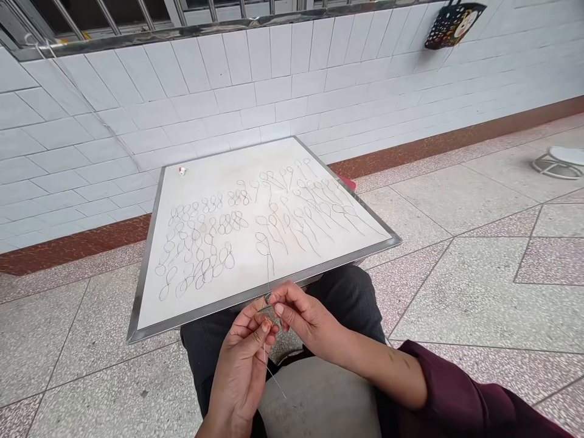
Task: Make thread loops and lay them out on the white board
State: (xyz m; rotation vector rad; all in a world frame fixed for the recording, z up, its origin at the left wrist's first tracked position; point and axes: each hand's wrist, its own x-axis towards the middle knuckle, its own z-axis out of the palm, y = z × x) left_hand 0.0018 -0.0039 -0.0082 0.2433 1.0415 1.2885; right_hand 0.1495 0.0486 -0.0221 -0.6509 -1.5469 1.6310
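Observation:
A thin, dark wire (pixel 275 380) is pinched in my left hand (pixel 244 356), its loose end hanging down toward my lap. My right hand (pixel 303 319) has thumb and forefinger closed on the same wire, with a small loop between the two hands. Both hands are just in front of the near edge of a white table (pixel 155 313) with a metal rim. On its right half lie several wire loops (pixel 263 244) with long straight tails. Figure-eight wire shapes (pixel 168 284) lie in rows on the left half. My fingertips partly hide the held wire.
A small white-and-red object (pixel 182 171) sits at the table's far left corner. Behind stands a white tiled wall (pixel 237 85), with a dark basket (pixel 454 25) hanging on it. A round white stool (pixel 563 159) stands on the floor at right.

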